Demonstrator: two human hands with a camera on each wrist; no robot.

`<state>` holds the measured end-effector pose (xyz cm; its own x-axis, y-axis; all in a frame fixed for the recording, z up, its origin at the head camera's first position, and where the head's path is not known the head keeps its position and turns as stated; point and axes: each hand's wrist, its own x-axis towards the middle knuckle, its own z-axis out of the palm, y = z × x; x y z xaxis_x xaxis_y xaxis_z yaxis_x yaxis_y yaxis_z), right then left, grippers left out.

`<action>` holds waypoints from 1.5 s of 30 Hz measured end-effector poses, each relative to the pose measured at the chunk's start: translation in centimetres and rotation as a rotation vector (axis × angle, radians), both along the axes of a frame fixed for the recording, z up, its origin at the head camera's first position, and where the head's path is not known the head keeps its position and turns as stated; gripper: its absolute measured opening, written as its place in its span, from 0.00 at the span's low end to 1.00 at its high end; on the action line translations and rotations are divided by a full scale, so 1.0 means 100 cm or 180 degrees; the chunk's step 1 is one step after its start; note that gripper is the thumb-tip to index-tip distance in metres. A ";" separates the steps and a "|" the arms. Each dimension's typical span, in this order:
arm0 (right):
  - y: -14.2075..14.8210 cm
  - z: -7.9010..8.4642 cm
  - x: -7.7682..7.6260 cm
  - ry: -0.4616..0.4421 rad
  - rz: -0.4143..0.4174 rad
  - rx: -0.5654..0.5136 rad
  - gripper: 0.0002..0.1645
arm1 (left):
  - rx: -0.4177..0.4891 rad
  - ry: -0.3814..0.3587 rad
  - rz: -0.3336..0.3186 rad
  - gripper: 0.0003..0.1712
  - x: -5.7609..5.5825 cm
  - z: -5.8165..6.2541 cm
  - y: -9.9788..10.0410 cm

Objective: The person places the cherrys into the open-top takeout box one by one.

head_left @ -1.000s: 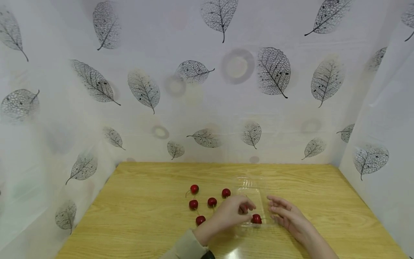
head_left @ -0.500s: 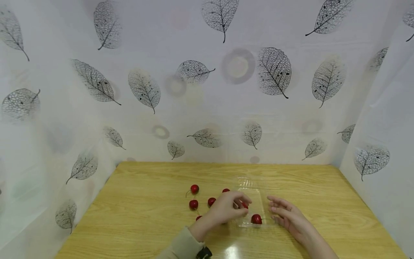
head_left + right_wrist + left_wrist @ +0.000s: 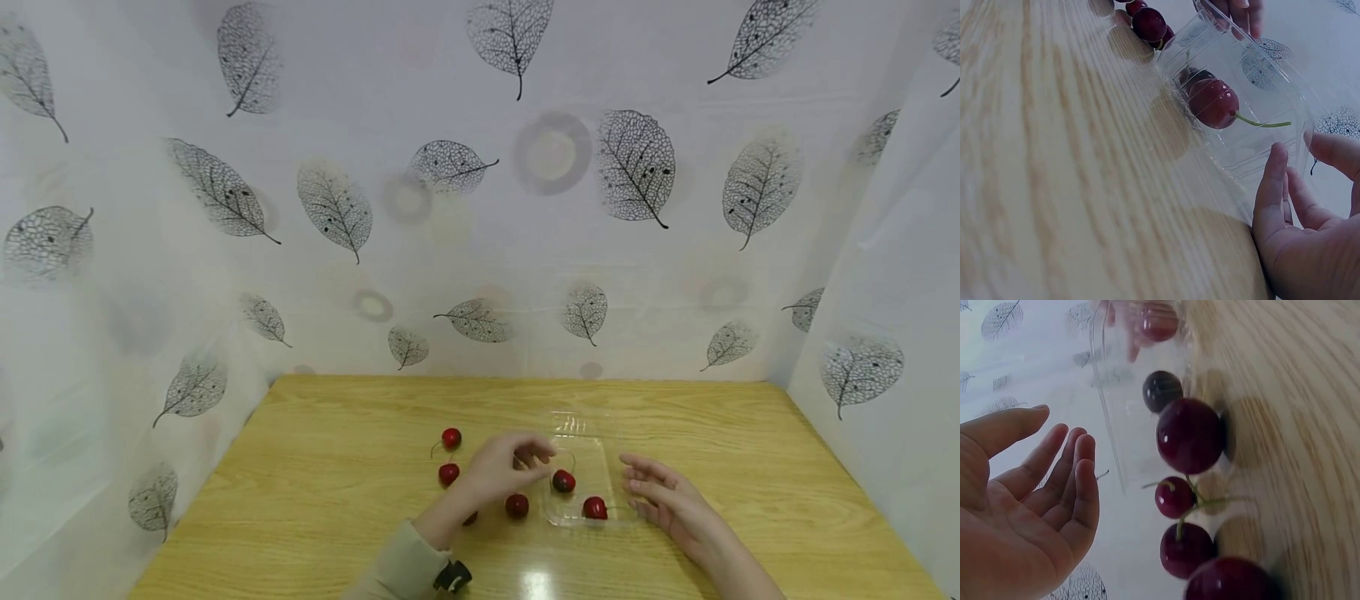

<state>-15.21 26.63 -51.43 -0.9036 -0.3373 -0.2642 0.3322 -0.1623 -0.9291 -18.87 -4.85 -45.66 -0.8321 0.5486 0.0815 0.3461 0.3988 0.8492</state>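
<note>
"What are you seeing from the left?"

"I'm seeing glossy, dark-red cherries (image 3: 448, 474) lying on the tabletop (image 3: 337, 467), green stems showing. The left hand (image 3: 495, 468) is hovering near the clear container (image 3: 588, 454), fingers relaxed, gripping nothing."

"And inside it?"

"Two shiny cherries (image 3: 596, 507) are sitting there, one darker. The right hand (image 3: 678, 508) is lying beside its right edge, fingers loose; I can't tell if they're touching it."

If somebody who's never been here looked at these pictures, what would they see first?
Probably the two shiny red cherries in the clear plastic box, between the left hand and right hand. More loose cherries lie left of it on the wooden table. Next, maybe the dark leaves printed on the pale sheet behind.
</note>
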 end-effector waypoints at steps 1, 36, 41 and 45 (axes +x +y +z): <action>0.000 0.000 0.000 0.0001 0.0001 -0.0006 0.21 | -0.0021 0.0004 0.0014 0.13 -0.001 0.000 -0.003; 0.001 0.000 0.001 0.0053 0.0010 -0.0029 0.21 | 0.0050 0.0050 0.1002 0.14 -0.017 0.000 -0.081; 0.001 -0.001 0.001 0.0066 0.0021 -0.0005 0.20 | 0.0053 -0.0016 0.1218 0.14 -0.018 -0.001 -0.087; 0.001 -0.001 0.001 0.0064 0.0016 0.0014 0.20 | 0.0044 0.0014 0.1345 0.13 -0.019 -0.002 -0.092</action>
<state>-15.08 26.76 -51.52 -0.9071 -0.3407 -0.2473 0.3141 -0.1566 -0.9364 -20.78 -14.04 -45.87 -0.9833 0.1581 0.0905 0.1582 0.4949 0.8544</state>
